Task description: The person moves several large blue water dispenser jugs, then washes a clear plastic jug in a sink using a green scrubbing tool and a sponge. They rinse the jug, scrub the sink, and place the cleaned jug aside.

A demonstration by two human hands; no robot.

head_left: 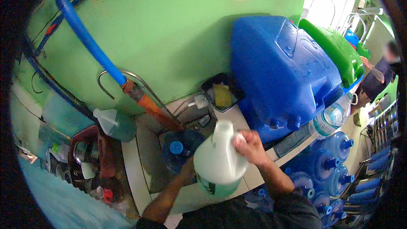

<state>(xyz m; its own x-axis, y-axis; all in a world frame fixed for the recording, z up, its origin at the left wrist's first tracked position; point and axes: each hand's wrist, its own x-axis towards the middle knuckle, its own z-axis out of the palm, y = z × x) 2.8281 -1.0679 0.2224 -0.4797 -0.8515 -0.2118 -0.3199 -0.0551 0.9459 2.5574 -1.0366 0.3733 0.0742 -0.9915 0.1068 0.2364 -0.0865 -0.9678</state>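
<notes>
My right hand (250, 145) is closed round the handle of a whitish translucent jug (220, 159), held in front of me above the tiled rim. The jug's mouth points up and away from me, and its lower part looks green. Close to the jug's left side is my left hand (188, 170); its fingers are hidden, so I cannot tell whether they touch the jug. Just beyond that hand, a large blue water bottle (171, 161) with a blue cap stands in a tiled basin (148, 167).
Large blue (275, 59) and green (333, 48) containers stand at the right. Several water bottles (326, 165) sit below them. A blue pipe (89, 42) slants down the wall. A black tray (220, 108) holds a sponge; a brown crate (106, 152) is left. A person (377, 74) stands far right.
</notes>
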